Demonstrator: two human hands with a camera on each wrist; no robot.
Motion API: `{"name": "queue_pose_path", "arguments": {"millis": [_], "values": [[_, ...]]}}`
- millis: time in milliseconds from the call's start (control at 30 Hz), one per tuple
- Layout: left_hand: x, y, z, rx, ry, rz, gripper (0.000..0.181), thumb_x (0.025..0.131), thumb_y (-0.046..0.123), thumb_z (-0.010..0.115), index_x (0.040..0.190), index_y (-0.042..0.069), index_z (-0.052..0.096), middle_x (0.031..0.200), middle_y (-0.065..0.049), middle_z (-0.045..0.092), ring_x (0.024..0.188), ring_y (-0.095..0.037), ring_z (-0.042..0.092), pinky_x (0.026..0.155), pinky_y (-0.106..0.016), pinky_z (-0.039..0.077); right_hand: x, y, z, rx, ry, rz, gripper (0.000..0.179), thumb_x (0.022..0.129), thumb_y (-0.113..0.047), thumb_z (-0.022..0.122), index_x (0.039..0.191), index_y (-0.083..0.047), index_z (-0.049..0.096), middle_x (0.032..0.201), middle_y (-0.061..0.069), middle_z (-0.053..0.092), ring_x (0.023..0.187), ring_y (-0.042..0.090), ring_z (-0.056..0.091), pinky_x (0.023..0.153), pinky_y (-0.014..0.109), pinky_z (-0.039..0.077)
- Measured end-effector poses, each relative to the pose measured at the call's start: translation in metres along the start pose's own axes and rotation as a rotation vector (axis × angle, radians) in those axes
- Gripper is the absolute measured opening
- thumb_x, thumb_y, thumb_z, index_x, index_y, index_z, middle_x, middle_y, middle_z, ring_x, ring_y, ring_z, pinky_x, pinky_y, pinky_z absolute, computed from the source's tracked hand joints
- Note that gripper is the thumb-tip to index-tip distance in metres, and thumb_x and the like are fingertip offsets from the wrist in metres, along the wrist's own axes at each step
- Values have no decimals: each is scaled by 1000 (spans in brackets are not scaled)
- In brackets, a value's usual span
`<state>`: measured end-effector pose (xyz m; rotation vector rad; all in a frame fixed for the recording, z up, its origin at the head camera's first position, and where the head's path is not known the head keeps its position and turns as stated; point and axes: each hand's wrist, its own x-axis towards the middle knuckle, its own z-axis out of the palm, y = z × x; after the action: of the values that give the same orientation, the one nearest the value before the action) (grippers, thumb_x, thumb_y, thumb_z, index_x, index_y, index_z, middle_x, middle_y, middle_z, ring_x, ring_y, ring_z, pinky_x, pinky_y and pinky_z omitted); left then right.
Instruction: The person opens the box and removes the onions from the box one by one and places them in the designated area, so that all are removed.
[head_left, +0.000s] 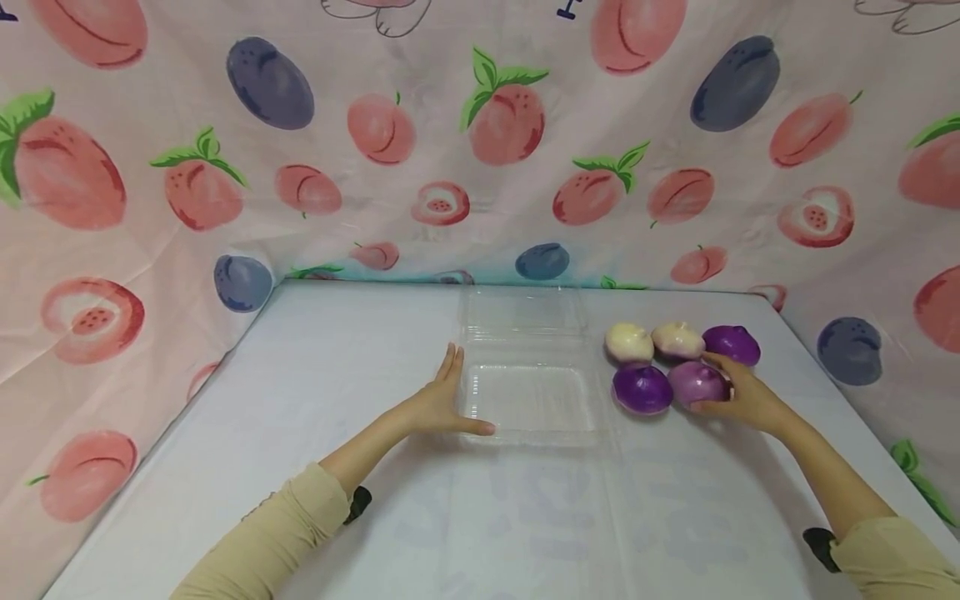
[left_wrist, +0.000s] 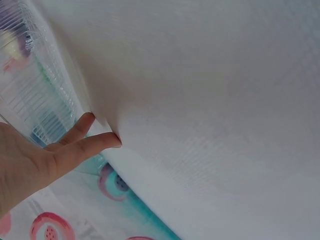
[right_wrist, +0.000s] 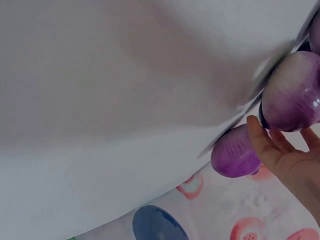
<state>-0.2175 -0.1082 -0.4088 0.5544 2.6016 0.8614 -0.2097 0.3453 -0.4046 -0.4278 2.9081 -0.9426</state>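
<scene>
A clear plastic clamshell box (head_left: 534, 437) lies with its lid (head_left: 525, 310) folded back toward the rear wall. Spread straight along the left side of the box, the fingers and thumb of my left hand (head_left: 438, 404) touch its edge. To the right of the box sit several toy onions. My right hand (head_left: 750, 398) grips the paler purple onion (head_left: 696, 383) from its right side, thumb in front and fingers behind. In the right wrist view that onion (right_wrist: 292, 95) has a whitish patch, and the fingertips lie against its side.
A dark purple onion (head_left: 642, 389) sits left of the gripped one. Behind are two cream onions, one left (head_left: 628, 342) and one right (head_left: 678, 340), and another dark purple onion (head_left: 732, 343). A fruit-print cloth (head_left: 435, 100) hangs around the white table (head_left: 315, 367).
</scene>
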Motion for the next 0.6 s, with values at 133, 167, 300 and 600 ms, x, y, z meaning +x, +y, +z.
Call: {"name": "queue_pose_path", "arguments": {"millis": [133, 167, 300, 600], "values": [[1, 0, 0, 7, 5, 4, 131, 67, 59, 77, 150, 4, -8, 157, -14, -18, 141, -43, 19, 110, -54, 30, 1, -2, -1, 2, -12, 3, 85, 77, -14, 75, 135, 22, 24, 134, 45, 30, 121, 61, 31, 96, 70, 29], [2, 0, 0, 8, 6, 6, 131, 67, 58, 77, 150, 4, -8, 157, -14, -18, 141, -43, 18, 110, -54, 30, 1, -2, -2, 8, -15, 2, 86, 77, -14, 76, 135, 23, 24, 134, 45, 29, 122, 61, 30, 96, 70, 29], [2, 0, 0, 3, 20, 7, 131, 66, 57, 78, 150, 3, -7, 158, -14, -16, 143, -42, 15, 111, -55, 28, 2, -4, -3, 17, -21, -18, 88, 78, -13, 75, 136, 23, 20, 137, 46, 25, 124, 62, 25, 98, 71, 24], [3, -3, -3, 35, 74, -1, 128, 67, 54, 79, 151, 5, -4, 158, -16, -11, 134, -54, 25, 107, -60, 31, 11, -20, -8, 9, -8, -84, 84, 83, -15, 70, 138, 21, 18, 138, 45, 23, 126, 61, 22, 100, 71, 21]]}}
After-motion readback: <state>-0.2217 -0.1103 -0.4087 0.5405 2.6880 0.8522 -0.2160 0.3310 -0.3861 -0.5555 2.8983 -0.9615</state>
